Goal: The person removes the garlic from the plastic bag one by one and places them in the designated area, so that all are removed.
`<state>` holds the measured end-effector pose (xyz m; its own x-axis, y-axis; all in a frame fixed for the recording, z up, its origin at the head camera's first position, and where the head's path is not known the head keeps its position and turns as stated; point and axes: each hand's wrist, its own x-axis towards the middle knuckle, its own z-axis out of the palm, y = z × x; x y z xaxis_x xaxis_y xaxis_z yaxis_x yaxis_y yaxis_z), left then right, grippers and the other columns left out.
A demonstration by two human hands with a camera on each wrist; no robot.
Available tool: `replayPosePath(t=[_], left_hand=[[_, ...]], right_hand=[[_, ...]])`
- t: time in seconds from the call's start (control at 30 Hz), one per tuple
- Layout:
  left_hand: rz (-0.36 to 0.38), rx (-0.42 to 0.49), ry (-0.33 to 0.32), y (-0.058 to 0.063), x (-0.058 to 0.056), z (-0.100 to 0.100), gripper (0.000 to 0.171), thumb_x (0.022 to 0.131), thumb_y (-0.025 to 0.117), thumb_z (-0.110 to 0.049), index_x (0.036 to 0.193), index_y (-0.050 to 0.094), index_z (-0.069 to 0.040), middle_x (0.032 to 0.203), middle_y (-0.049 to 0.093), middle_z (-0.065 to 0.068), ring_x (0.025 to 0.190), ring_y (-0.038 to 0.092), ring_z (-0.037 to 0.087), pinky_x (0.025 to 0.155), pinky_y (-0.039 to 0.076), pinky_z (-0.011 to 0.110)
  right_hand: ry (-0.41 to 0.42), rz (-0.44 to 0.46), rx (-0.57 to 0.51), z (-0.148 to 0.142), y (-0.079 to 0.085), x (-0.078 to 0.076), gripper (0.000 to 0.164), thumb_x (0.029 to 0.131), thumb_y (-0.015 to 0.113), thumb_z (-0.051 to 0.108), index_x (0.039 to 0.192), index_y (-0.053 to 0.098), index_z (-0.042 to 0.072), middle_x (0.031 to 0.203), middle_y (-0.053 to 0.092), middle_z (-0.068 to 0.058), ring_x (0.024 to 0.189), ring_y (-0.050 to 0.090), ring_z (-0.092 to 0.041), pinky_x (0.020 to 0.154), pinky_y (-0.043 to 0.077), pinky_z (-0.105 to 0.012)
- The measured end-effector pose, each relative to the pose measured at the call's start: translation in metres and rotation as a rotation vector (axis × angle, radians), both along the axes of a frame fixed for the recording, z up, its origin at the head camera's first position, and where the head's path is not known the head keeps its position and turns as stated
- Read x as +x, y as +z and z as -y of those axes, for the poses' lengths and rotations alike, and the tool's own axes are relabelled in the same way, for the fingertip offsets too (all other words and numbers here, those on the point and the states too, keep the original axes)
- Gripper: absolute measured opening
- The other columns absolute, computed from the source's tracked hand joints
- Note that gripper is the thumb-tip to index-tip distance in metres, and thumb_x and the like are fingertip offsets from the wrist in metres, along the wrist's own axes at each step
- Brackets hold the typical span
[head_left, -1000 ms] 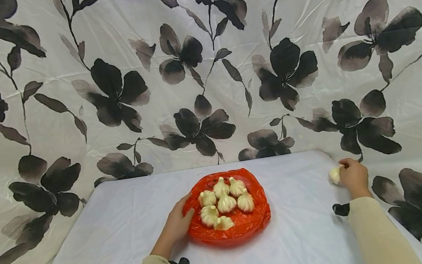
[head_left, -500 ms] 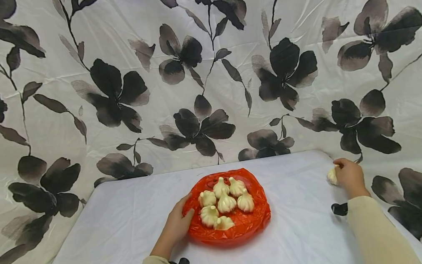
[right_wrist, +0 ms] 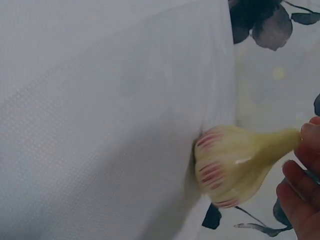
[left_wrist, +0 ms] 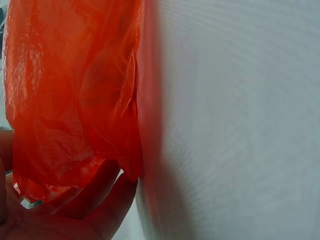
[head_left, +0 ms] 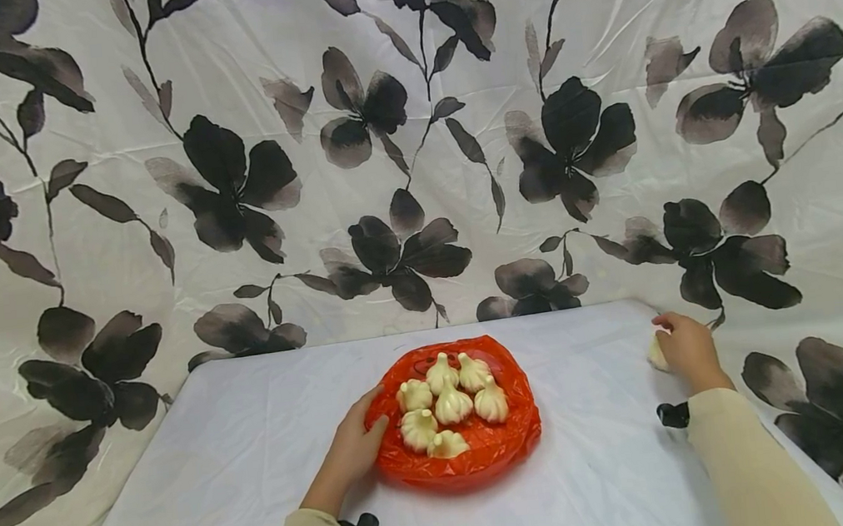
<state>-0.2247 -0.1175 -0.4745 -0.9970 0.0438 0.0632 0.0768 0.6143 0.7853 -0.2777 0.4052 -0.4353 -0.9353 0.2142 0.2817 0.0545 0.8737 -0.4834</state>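
Pinches a single garlic bulb by the tip of its stem with the right grip, thumb and finger closed together there, other fingers loosely bent alongside. Holds that bulb near the far right corner of the worktop, stem up and base down at the white surface; cannot tell whether resting its weight there. In the right wrist view, shows pale yellow, with pink-red streaks around the lower part; in the head view, is mostly hidden behind the fingers.

Well to the left, near the middle of the worktop, clasps the left side of a red plastic bag with the left grip, closed just enough to fit round it: thumb over the near left rim, fingers along the outer side. In the left wrist view, presses crinkled red film against fingers partly hidden behind it.

Inside the bag, includes seven more garlic bulbs, bunched toward the left and far side, several with stems upright.

Wears cream sleeves on both arms and black devices at the wrists. Beyond the far edge, has a pale cloth printed with dark flowers.
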Motion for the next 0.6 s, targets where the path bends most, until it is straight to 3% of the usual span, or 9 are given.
replayPosePath(t=[0.6], left_hand=[[0.009, 0.003, -0.004, 0.002, 0.000, 0.002, 0.053, 0.098, 0.052, -0.017, 0.149, 0.037, -0.020, 0.152, 0.039, 0.016, 0.141, 0.034, 0.040, 0.112, 0.031, 0.061]], right_hand=[[0.123, -0.079, 0.026, 0.050, 0.030, -0.005, 0.029, 0.096, 0.053, 0.011, 0.123, 0.059, 0.000, 0.126, 0.054, -0.031, 0.118, 0.050, -0.049, 0.096, 0.043, -0.062]])
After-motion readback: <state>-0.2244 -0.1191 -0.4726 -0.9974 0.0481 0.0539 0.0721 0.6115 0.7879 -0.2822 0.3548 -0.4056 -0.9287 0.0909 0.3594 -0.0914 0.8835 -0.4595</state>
